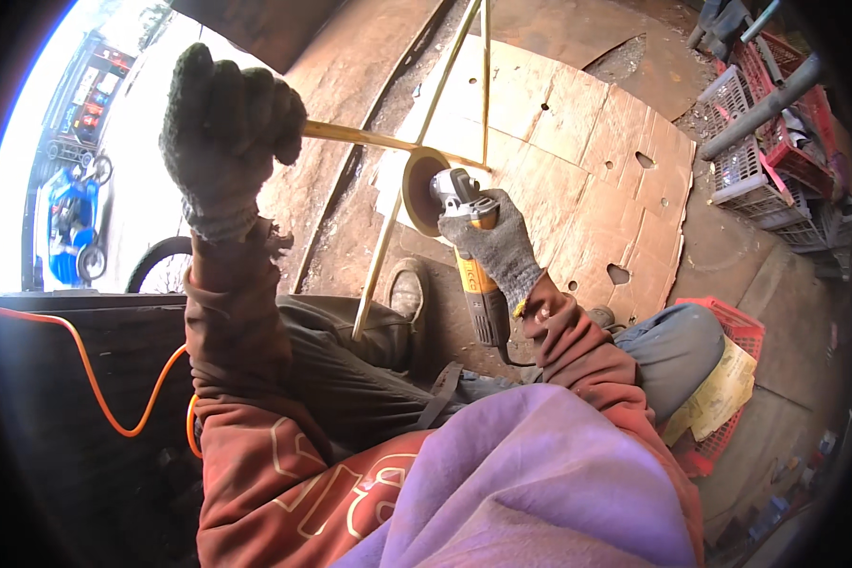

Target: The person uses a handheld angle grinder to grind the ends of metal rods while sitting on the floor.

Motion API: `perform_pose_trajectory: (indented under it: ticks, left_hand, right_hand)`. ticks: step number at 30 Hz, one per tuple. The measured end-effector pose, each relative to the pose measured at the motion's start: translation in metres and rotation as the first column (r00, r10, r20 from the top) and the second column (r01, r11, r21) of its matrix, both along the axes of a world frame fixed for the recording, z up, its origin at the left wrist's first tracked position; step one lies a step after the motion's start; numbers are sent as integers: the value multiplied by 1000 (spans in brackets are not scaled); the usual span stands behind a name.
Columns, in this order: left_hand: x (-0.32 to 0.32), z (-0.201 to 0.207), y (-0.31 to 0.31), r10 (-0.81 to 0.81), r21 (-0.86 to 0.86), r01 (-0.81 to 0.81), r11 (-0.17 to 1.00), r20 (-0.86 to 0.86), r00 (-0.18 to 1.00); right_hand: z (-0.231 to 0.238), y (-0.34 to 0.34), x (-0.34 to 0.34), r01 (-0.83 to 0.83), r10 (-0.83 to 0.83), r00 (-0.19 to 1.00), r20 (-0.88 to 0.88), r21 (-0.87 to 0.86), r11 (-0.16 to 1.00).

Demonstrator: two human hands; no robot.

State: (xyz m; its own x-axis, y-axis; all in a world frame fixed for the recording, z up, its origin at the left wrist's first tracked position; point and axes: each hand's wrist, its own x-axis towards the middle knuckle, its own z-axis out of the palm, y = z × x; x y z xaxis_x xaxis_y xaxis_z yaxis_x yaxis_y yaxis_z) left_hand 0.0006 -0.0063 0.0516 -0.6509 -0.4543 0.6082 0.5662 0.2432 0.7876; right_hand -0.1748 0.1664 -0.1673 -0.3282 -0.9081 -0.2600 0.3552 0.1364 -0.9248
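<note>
My right hand [495,239], in a grey knit glove, is closed round the body of a yellow and black angle grinder [476,276]. The grinder's round disc [424,192] stands on edge against the brass-coloured metal frame [388,227], at a joint of its bars; whether it touches cannot be told. My left hand [232,128], in a dark, worn glove, is raised at the upper left. Its fingers are wrapped round the end of a brass-coloured bar [355,136] that runs across to the disc. One long bar slants down to my lower leg.
Flattened cardboard [587,180] with holes lies under the frame. Red and grey plastic crates [772,142] with metal pipes stand at the far right. A red basket [729,417] sits by my right knee. An orange cord [114,421] hangs at the left, with a blue vehicle [71,222] outside.
</note>
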Motion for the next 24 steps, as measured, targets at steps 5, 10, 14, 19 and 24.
perform_pose_trajectory:
  ticks: [5,10,14,19,24]
  left_hand:
    - [-6,11,12,193,145,-211,967,129,973]
    - [-9,7,29,197,351,-191,917,17,980]
    - [-16,6,51,148,40,-152,988,103,984]
    - [-23,10,55,58,76,-64,995,73,996]
    - [-38,20,43,185,-16,-184,983,146,972]
  right_hand:
    - [7,3,8,-4,9,995,104,-50,999]
    - [10,4,11,82,-55,974,222,-116,990]
    - [33,8,15,60,0,959,282,-206,977]
    - [53,17,21,89,46,920,390,-320,943]
    - [37,31,7,51,57,847,528,-188,981]
